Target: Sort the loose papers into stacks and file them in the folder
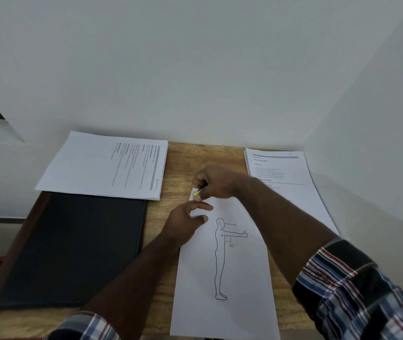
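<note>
Both hands meet at the top left corner of the figure-drawing sheet (225, 266), which lies flat at the middle of the wooden desk (183, 158). The right hand (216, 181) pinches a small yellow clip-like item (198, 192) at that corner; exactly what it is, too small to tell. The left hand (185, 223) grips the sheet's edge just below, thumb and fingers closed on the paper. A text stack (104, 165) sits far left, overlapping the closed black folder (72, 249). Another text stack (284, 182) lies right, against the wall.
</note>
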